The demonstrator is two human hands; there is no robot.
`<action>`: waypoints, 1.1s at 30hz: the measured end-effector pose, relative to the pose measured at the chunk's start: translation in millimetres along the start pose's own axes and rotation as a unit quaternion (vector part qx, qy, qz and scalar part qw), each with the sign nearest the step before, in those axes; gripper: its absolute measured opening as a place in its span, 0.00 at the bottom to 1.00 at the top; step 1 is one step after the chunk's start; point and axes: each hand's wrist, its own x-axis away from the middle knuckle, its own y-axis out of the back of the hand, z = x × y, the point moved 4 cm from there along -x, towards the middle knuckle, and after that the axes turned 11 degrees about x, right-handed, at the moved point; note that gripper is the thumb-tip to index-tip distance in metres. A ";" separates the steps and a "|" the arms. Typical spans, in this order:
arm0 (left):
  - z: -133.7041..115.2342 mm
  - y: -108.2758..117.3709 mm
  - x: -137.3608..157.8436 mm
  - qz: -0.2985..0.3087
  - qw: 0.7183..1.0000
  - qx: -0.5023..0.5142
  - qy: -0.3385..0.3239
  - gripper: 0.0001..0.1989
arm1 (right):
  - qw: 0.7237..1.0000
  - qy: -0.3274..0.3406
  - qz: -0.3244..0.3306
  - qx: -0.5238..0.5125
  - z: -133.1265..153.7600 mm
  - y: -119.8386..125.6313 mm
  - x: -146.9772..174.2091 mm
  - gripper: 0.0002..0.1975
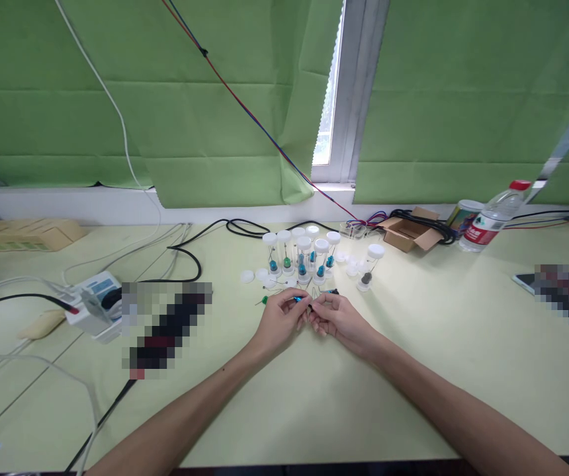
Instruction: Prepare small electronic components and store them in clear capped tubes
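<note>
My left hand [283, 317] and my right hand [340, 320] meet over the table, fingertips pinched close together. Between them is a small shiny blue piece with a dark end [298, 299]; its kind is too small to make out, and fingers cover part of it. Just beyond stand several clear vials [303, 258] with white caps, holding small blue or green pieces on thin wires. One vial [365, 277] with a dark grey piece stands apart to the right. A loose green piece [264, 300] with a wire lies left of my left hand, and loose white caps [247, 276] lie nearby.
A power strip with plugs [90, 297] and cables lies at the left. Toward the back right are an open cardboard box [411, 231], a can [464, 215] and a red-capped water bottle [495, 218]. A phone [523, 283] lies at the right. Black cable [192, 254] loops behind the vials.
</note>
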 end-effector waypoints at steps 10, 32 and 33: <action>-0.7 -0.1 0.4 0.005 1.000 -0.014 -0.009 0.11 | 0.999 -0.023 0.015 -0.029 4.1 -2.3 2.1 0.17; 6.0 3.6 -1.2 -0.024 0.999 -0.029 0.013 0.18 | 0.999 -0.005 -0.033 0.020 4.3 2.1 1.9 0.19; 6.1 3.5 -1.1 -0.022 0.999 -0.028 0.015 0.17 | 0.999 0.001 -0.039 0.036 4.8 2.2 1.7 0.20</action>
